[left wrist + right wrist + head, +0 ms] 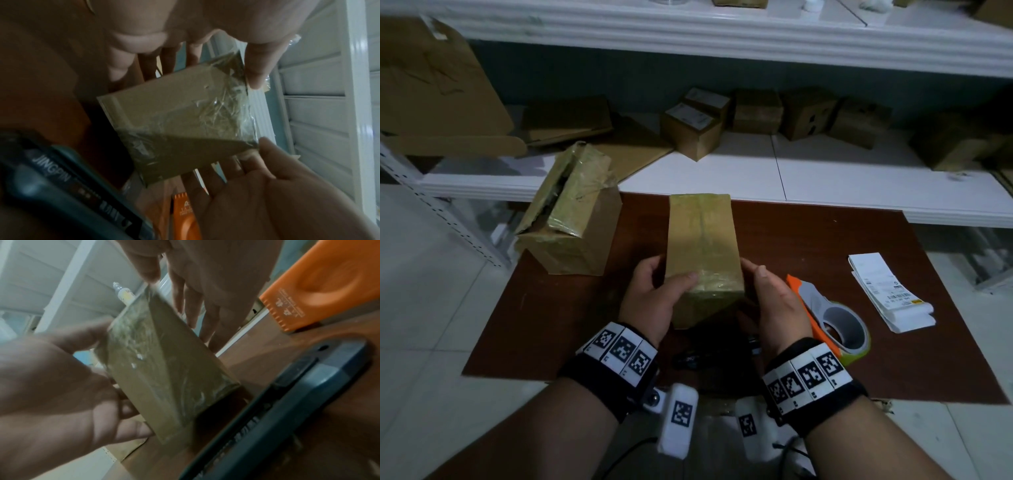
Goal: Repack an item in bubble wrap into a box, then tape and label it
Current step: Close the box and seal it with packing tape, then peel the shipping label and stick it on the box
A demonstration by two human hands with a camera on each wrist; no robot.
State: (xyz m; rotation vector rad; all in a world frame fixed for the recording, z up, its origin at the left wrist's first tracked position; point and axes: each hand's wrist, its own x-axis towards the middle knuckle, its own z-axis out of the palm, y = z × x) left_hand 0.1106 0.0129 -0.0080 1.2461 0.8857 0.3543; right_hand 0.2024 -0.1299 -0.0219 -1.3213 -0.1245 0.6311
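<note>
A long, taped cardboard box (702, 246) lies lengthwise over the brown table (842, 246), its near end lifted in both hands. My left hand (654, 298) grips the near left corner, thumb on the taped top and fingers round the left side. My right hand (774, 301) holds the near right side, thumb at the top edge and fingers along the side. The left wrist view shows the box's taped end (174, 121) between my left thumb (255, 74) and the right hand (267, 186). In the right wrist view the box (160, 369) sits between both hands.
An opened, torn box (571, 219) stands at the table's left. An orange tape dispenser (839, 325) lies right of my right hand, with a stack of white labels (887, 291) beyond it. A dark utility knife (688, 359) lies under the box's near end. Behind is a white shelf (825, 178) holding several boxes.
</note>
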